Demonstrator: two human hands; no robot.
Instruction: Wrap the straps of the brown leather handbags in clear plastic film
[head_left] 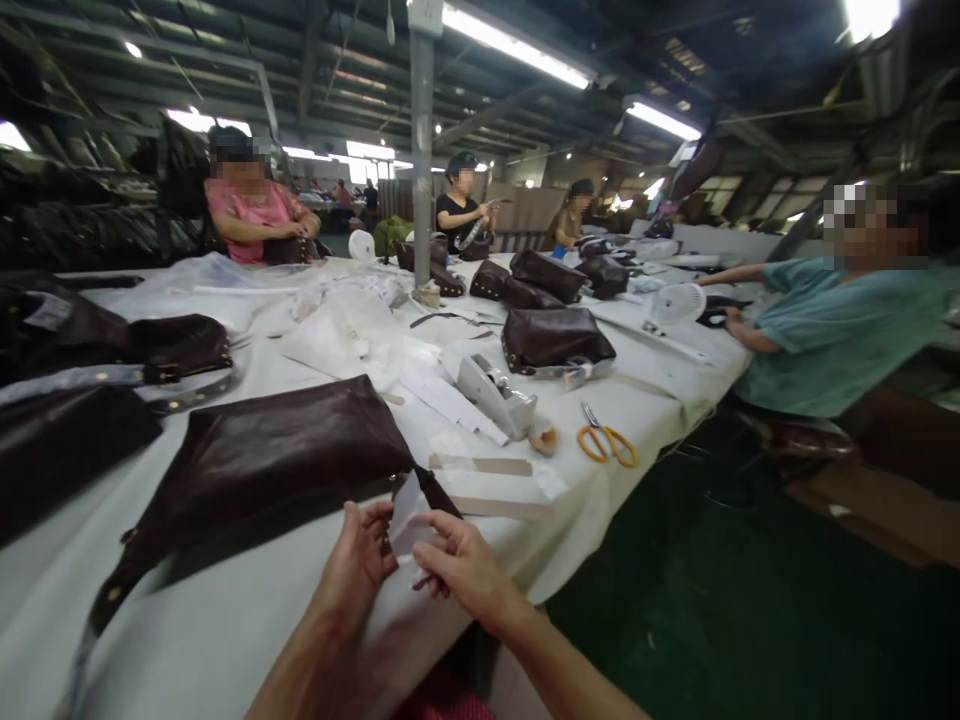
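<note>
A dark brown leather bag [277,460] lies flat on the white table [225,620] in front of me. At its near right corner, by the strap end, my left hand [358,560] and my right hand [461,565] pinch a small piece of translucent white paper or tape [406,518] between their fingers. Both hands are closed on that piece, close to the table's front edge.
A tape dispenser [496,392], orange-handled scissors [607,440] and paper strips [480,465] lie to the right. More brown bags [555,338] sit along the table. People work at the far side and a person in teal [832,330] sits at the right. Dark floor lies right of the table.
</note>
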